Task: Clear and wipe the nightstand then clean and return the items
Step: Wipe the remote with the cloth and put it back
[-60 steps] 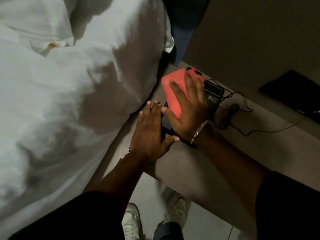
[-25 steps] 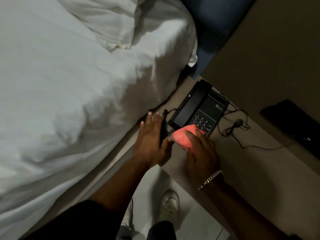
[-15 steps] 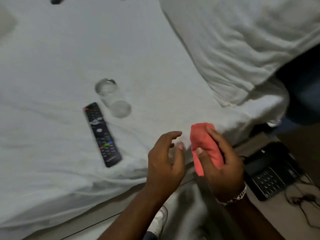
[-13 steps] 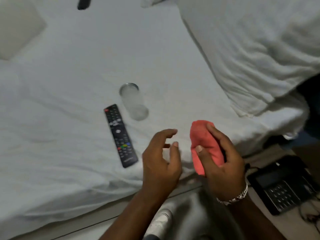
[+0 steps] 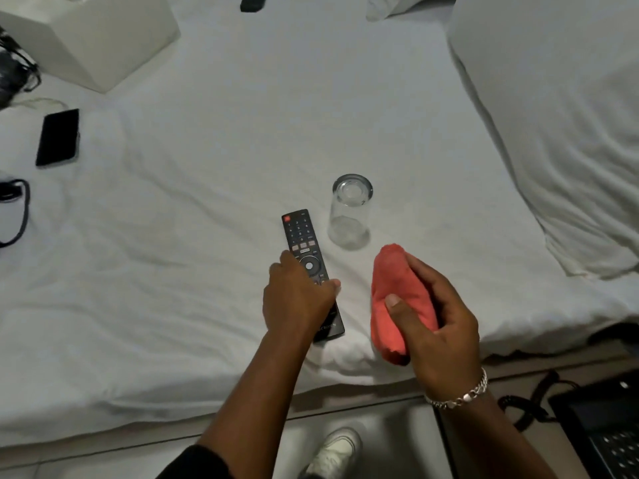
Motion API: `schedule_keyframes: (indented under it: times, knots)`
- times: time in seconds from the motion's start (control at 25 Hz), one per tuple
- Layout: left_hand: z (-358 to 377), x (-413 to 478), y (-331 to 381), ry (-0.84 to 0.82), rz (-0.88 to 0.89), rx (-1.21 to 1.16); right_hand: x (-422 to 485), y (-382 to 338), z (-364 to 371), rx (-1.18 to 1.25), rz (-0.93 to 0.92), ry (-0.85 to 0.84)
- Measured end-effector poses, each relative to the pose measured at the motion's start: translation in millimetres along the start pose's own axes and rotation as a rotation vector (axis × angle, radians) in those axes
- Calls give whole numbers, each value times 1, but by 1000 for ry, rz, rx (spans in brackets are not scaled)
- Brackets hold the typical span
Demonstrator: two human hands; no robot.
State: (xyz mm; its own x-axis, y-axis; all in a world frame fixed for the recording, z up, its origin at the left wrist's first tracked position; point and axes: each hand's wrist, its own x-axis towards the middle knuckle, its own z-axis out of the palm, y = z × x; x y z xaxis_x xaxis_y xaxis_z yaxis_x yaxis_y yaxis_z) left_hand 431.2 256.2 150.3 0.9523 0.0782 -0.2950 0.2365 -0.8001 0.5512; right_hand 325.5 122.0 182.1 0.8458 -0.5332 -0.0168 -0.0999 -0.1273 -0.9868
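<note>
Nearest the camera, a white shoe (image 5: 333, 452) stands on the pale floor beside the bed (image 5: 173, 271). At the lower right, the corner of the nightstand (image 5: 511, 385) shows, carrying a black telephone (image 5: 601, 430) with its coiled cord (image 5: 529, 406) lying just left of it.

Two bare arms reach up from the bottom edge over the mattress. The right hand (image 5: 439, 319), a silver chain bracelet (image 5: 463, 395) on its wrist, holds a bunched red cloth (image 5: 397, 302) above the edge of the sheet; its fingers (image 5: 432, 281) curl around the far side of the cloth and the thumb presses on the near side, so the cloth is pinched between them. The left hand (image 5: 297, 299) lies over the lower half of a black remote control (image 5: 307, 257) that rests flat on the sheet, with fingers on its left edge and the thumb on its right edge; whether they grip it firmly cannot be told.

Just beyond the remote's upper right stands a clear drinking glass (image 5: 350, 212), mouth down on the sheet, apart from both hands.

Farther off, a large white pillow (image 5: 560, 133) fills the right side. At the far left lie a black phone (image 5: 58, 137), dark cables (image 5: 15, 209), and a white box (image 5: 100, 32) near the top corner. A small dark object (image 5: 252, 1) sits at the top edge, too cropped to identify.
</note>
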Motion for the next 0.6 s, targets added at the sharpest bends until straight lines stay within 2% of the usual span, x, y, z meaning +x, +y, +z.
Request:
schedule_keyframes:
  times: [0.12, 0.28, 0.4, 0.48, 0.6]
  knots:
    - [5, 5, 1, -11, -15, -18, 1, 2, -2, 34, 27, 0]
    - [-4, -8, -5, -71, -89, -344, 0, -1, -1, 139, 79, -20]
    - [-14, -37, -13, -193, -143, -683, -6, -7, -3, 152, 88, -54]
    - [-14, -64, -13, -292, -123, -807, -11, -11, -12, 168, 100, -45]
    - [-2, -106, 5, -528, -126, -961, -23, -15, -40, 187, 111, 90]
